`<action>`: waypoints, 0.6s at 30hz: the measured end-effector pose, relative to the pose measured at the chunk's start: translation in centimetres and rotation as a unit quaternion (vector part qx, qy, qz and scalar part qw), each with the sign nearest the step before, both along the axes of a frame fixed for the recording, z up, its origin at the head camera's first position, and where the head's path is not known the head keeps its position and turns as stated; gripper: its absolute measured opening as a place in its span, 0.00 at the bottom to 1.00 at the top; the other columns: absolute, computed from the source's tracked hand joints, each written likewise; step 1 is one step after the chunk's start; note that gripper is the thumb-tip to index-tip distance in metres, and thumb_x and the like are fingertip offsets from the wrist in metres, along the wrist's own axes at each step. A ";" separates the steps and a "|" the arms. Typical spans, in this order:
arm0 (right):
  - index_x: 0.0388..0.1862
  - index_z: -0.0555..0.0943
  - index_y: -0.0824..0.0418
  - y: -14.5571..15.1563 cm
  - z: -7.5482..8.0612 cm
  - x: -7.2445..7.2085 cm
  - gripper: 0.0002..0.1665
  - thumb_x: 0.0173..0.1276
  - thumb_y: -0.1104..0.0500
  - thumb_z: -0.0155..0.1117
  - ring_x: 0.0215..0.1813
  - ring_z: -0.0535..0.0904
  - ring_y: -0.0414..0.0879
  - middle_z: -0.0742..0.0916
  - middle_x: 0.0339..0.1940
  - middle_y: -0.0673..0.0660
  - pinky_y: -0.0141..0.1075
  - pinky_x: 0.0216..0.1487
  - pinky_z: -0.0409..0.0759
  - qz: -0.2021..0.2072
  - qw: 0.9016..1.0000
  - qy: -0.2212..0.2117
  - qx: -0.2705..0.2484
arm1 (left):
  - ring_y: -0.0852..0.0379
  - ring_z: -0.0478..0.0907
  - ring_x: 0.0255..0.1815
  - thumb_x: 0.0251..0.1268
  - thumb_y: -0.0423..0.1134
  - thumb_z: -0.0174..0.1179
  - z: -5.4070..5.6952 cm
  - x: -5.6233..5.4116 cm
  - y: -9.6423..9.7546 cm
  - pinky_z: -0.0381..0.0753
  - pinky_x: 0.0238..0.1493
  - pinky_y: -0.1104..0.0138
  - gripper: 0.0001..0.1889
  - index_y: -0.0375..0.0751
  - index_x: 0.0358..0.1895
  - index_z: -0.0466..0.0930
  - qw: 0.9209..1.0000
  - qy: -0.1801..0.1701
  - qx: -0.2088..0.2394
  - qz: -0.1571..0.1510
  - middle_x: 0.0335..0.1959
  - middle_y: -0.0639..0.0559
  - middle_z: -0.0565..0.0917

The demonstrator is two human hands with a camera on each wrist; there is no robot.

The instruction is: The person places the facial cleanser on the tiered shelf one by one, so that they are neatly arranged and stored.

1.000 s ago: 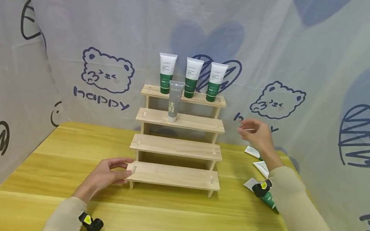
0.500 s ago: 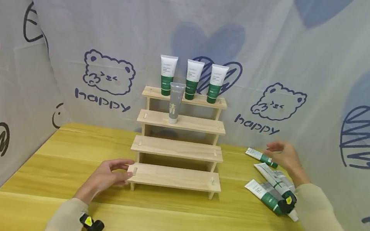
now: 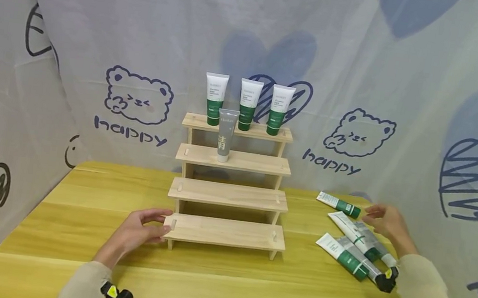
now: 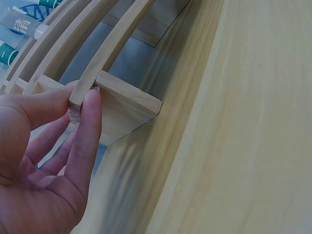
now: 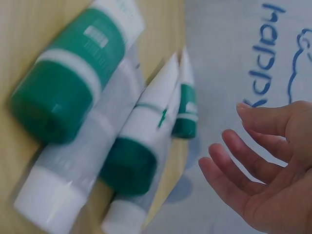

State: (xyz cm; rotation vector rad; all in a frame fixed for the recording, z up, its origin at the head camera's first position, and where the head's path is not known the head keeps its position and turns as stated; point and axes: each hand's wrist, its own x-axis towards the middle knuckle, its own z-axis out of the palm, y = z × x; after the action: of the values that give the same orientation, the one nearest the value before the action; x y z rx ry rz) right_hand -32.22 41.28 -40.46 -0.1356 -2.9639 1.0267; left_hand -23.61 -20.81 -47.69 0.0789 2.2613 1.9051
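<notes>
My left hand (image 3: 135,231) pinches the left end of the lowest shelf on a four-step wooden stand (image 3: 224,232); the left wrist view shows thumb and finger on the board's end. On the top step stand three white-and-green squeeze tubes (image 3: 249,105), caps down. A grey squeeze tube (image 3: 225,134) stands upright one step lower. Over to the right, my right hand (image 3: 388,224) hovers with loosely bent fingers and holds nothing. It is beside a loose pile of tubes, where a white-and-green tube (image 5: 131,156) overlaps a grey tube (image 5: 129,212).
A separate white-and-green tube (image 3: 338,205) lies behind the pile, near the table's back edge. Another white-and-green tube (image 3: 341,256) lies at the front of the pile. Printed cloth (image 3: 147,16) hangs behind and along both sides of the yellow wood-grain table (image 3: 220,292).
My right hand has moved right and down from beside the stand to the tube pile, uncovering more tubes. The left hand keeps its hold on the lowest shelf.
</notes>
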 end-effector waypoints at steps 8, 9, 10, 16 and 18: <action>0.55 0.76 0.82 2.3 -2.0 1.5 0.23 0.69 0.65 0.67 0.51 0.81 0.70 0.84 0.49 0.79 0.42 0.43 0.82 -0.009 0.999 0.021 0.026 | 0.57 0.86 0.47 0.68 0.36 0.69 -0.5 0.2 0.4 0.92 0.48 0.65 0.30 0.35 0.71 0.74 1.000 -0.004 0.015 0.006 0.68 0.31 0.72; 0.56 0.76 0.81 2.5 -2.2 1.6 0.23 0.70 0.65 0.67 0.52 0.80 0.70 0.84 0.50 0.79 0.45 0.45 0.83 -0.017 0.999 0.018 0.024 | 0.57 0.86 0.47 0.68 0.36 0.69 -0.5 0.1 0.4 0.92 0.48 0.65 0.30 0.35 0.71 0.74 1.000 -0.002 0.015 0.006 0.68 0.30 0.72; 0.57 0.76 0.81 2.6 -2.3 1.7 0.23 0.70 0.65 0.66 0.52 0.79 0.70 0.83 0.51 0.80 0.49 0.47 0.83 -0.023 0.999 0.014 0.019 | 0.57 0.86 0.47 0.68 0.36 0.69 -0.5 0.1 0.3 0.92 0.48 0.65 0.30 0.35 0.72 0.73 1.000 -0.001 0.014 0.004 0.69 0.30 0.72; 0.59 0.75 0.79 3.2 -2.9 1.6 0.24 0.71 0.63 0.66 0.54 0.78 0.70 0.81 0.55 0.80 0.58 0.52 0.82 -0.044 0.999 -0.019 0.020 | 0.56 0.87 0.47 0.69 0.38 0.69 -0.3 -0.1 0.0 0.92 0.49 0.65 0.30 0.36 0.72 0.73 1.000 0.001 0.004 0.004 0.69 0.31 0.72; 0.59 0.75 0.78 3.5 -3.2 1.4 0.24 0.71 0.63 0.67 0.53 0.78 0.69 0.81 0.55 0.80 0.56 0.51 0.82 -0.043 0.998 -0.030 0.018 | 0.56 0.87 0.47 0.69 0.38 0.69 -0.2 -0.2 -0.1 0.92 0.49 0.65 0.30 0.37 0.72 0.73 1.000 -0.002 0.001 0.005 0.69 0.31 0.72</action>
State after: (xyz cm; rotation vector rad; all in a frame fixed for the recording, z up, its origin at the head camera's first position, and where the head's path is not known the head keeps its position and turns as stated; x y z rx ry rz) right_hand -30.80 44.75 -43.67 -0.2981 -2.9982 0.9760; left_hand -23.81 -20.92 -47.92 0.0646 2.2613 1.9104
